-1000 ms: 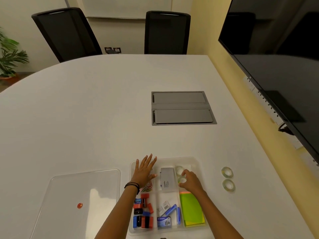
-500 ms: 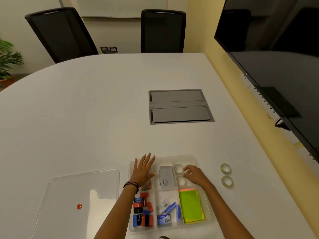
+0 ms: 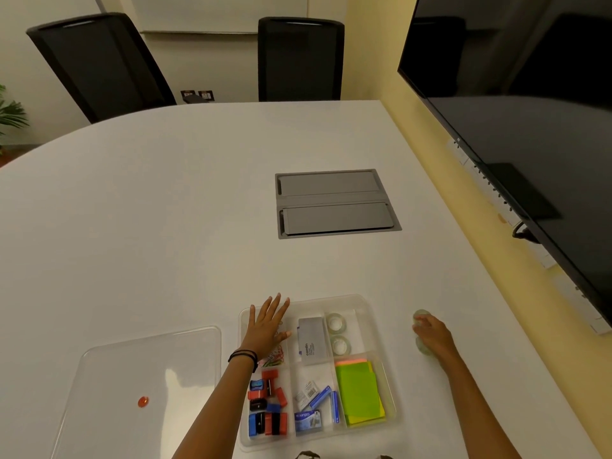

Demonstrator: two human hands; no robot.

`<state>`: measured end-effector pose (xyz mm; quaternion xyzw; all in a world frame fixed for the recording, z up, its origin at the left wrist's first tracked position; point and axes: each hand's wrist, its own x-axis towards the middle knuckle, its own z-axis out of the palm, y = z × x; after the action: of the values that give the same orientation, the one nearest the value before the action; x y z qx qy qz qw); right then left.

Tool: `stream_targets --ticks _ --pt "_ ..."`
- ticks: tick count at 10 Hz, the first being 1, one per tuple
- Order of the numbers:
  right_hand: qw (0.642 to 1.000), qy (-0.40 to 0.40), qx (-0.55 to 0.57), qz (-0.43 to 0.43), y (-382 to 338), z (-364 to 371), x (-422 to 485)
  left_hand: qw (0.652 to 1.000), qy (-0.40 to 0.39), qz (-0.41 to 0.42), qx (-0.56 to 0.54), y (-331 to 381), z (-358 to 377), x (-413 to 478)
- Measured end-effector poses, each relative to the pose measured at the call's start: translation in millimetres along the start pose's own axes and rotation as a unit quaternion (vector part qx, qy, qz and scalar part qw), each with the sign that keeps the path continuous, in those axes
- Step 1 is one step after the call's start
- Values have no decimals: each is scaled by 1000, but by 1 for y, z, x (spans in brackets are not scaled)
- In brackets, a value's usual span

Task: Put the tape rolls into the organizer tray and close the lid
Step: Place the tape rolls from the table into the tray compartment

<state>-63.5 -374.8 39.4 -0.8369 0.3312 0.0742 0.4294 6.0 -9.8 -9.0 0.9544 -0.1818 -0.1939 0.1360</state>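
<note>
Reaching: right hand [image 3: 432,336] covers two loose tape rolls [image 3: 420,316] on the table, right of the organizer tray [image 3: 367,304]; grip unclear. Left hand [image 3: 267,327] flat, splayed on tray. Carry goes leftward.

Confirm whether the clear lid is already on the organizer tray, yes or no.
No: the clear lid lies flat on the table left of the organizer tray, whose compartments are open.
</note>
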Motion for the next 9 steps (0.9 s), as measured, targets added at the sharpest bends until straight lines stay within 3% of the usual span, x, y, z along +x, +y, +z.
stream_targets --ticks 2,6,9 --pt "994 15 -102 21 34 6 -1 1000 0 -2 3 0 0 -1" --pt "993 6 -87 -79 42 31 -24 1000 5 -1 -10 0 0 -3" --pt "990 33 -123 -65 46 40 -37 1000 9 3 -15 -1 0 -3"
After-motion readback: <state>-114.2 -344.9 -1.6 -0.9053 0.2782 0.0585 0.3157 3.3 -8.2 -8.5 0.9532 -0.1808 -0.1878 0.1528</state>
